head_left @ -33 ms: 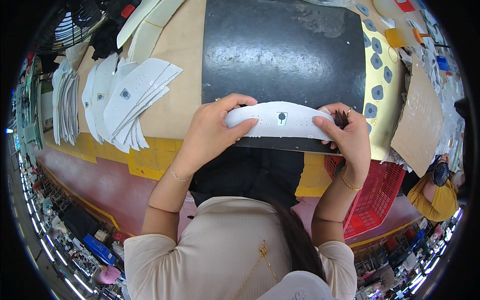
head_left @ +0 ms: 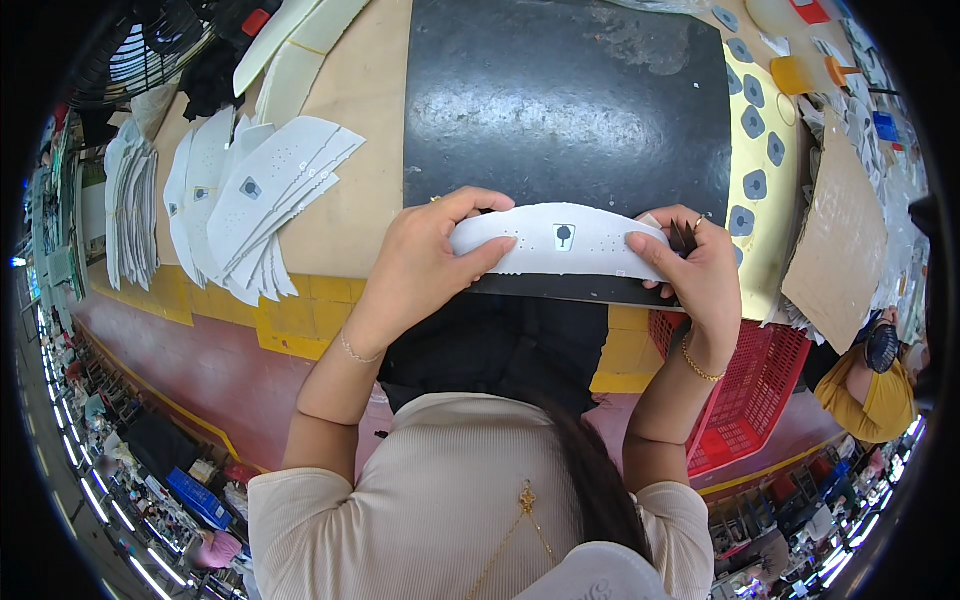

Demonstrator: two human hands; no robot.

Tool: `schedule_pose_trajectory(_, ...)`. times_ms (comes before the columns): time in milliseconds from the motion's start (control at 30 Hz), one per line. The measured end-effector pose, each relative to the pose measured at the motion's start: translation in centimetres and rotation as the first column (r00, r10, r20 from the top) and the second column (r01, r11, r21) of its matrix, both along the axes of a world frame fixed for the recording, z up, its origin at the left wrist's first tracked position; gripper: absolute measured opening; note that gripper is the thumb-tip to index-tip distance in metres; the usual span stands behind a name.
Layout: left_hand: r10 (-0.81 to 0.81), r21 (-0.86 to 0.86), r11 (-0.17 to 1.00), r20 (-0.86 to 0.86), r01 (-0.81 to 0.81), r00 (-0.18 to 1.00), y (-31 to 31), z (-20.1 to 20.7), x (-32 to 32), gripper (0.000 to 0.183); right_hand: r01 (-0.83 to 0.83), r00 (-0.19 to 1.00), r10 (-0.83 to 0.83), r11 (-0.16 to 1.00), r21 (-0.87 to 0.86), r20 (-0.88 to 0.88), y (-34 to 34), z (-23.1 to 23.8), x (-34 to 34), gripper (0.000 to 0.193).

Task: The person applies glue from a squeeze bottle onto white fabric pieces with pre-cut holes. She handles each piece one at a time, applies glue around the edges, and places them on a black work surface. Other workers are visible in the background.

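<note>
A curved white piece (head_left: pixel 590 240) with small punched holes is stretched between my hands over the near edge of a black mat (head_left: pixel 560 110). A grey patch with a dark round shape (head_left: pixel 564 237) sits at its middle. My left hand (head_left: pixel 440 240) pinches the left end, thumb on top. At the right end my right hand (head_left: pixel 695 260) grips it between thumb and fingers. A dark, pointed tool (head_left: pixel 683 238), its kind unclear, sticks out among the right fingers.
Fanned stacks of white pieces (head_left: pixel 265 200) lie at the left, some with grey patches. Right of the mat, a yellow sheet (head_left: pixel 760 270) carries several grey patches. Brown cardboard (head_left: pixel 840 240) and an orange-yellow bottle (head_left: pixel 800 75) lie beyond. A red basket (head_left: pixel 740 400) stands below the table.
</note>
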State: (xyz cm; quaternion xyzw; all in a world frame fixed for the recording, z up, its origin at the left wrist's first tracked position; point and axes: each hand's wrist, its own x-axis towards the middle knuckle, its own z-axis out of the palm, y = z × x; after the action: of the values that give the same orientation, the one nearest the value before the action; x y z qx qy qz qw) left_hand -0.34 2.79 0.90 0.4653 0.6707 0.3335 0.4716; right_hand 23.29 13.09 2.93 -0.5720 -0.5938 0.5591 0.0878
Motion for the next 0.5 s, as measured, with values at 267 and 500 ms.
schedule_pose_trajectory(267, -0.010, 0.011, 1.000, -0.012, 0.010, 1.000, 0.53, -0.08, -0.26, 0.027, 0.000, 1.000, 0.000, 1.000, 0.025, 0.007, 0.39, -0.28, -0.27, 0.021)
schedule_pose_trajectory(500, -0.005, -0.003, 1.000, -0.006, 0.005, 1.000, 0.55, -0.11, -0.28, 0.027, -0.001, 1.000, 0.001, 1.000, 0.018, 0.009, 0.42, -0.17, -0.33, 0.020)
